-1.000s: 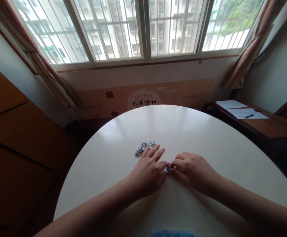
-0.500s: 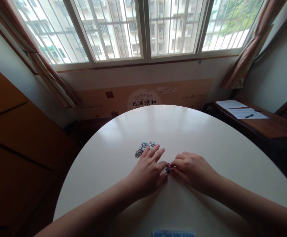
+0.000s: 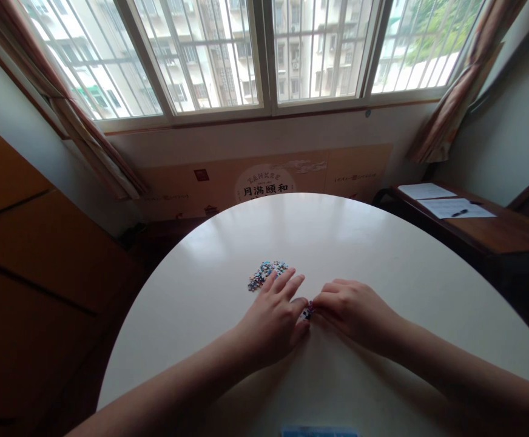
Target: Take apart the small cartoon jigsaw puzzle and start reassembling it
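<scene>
Hands (image 3: 271, 314), left fingers (image 3: 284, 283) spread, pinch small jigsaw pieces (image 3: 307, 311).

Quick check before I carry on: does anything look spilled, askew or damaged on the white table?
Nothing stands out. The small pieces lie in one heap beyond the left hand; the cluster between that hand and the right hand is too small to inspect.

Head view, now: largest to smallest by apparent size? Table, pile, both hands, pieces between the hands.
1. Table
2. Left hand and right hand: look alike, unranked
3. Pile, partly hidden by the left hand
4. Pieces between the hands, partly covered
</scene>
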Motion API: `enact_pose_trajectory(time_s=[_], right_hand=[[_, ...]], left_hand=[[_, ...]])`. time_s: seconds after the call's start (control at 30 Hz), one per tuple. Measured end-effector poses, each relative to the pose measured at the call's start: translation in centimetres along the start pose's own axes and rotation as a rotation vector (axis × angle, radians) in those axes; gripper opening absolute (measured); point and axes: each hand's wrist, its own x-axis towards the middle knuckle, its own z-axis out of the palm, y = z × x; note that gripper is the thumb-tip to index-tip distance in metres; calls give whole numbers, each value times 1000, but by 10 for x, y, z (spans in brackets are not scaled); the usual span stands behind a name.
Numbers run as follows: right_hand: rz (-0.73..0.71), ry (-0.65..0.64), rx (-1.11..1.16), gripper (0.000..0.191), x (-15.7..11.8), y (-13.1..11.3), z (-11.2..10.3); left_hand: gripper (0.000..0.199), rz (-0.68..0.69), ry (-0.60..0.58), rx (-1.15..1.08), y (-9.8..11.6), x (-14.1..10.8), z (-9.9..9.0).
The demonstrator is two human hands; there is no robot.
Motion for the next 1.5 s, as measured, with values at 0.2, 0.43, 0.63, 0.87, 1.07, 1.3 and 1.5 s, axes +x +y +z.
enact_pose_trajectory(time_s=[0.2, 0.43, 0.63, 0.87, 1.07, 1.3, 1.5], right_hand=[[-10, 26, 18, 19, 0, 1, 1], [-37, 34, 21, 20, -2, 3, 2], [-77, 69, -13, 19, -2, 2, 4], [-106, 103, -56, 18, -2, 1, 8], [-100, 125, -16, 17, -2, 6, 6], [42, 197, 375, 14, 0, 9, -3], [75, 161, 694, 12, 1, 3, -5]], left_hand=[[30, 12, 6, -10, 0, 0, 0], [33, 16, 11, -17, 0, 0, 1], [34, -11, -20, -28, 1, 1, -1], [36, -43, -39, -72, 2, 1, -2], [38, -36, -44, -67, 1, -1, -2], [33, -47, 66, -81, -3, 3, -8], [9, -25, 257, -172, -7, 5, -7]])
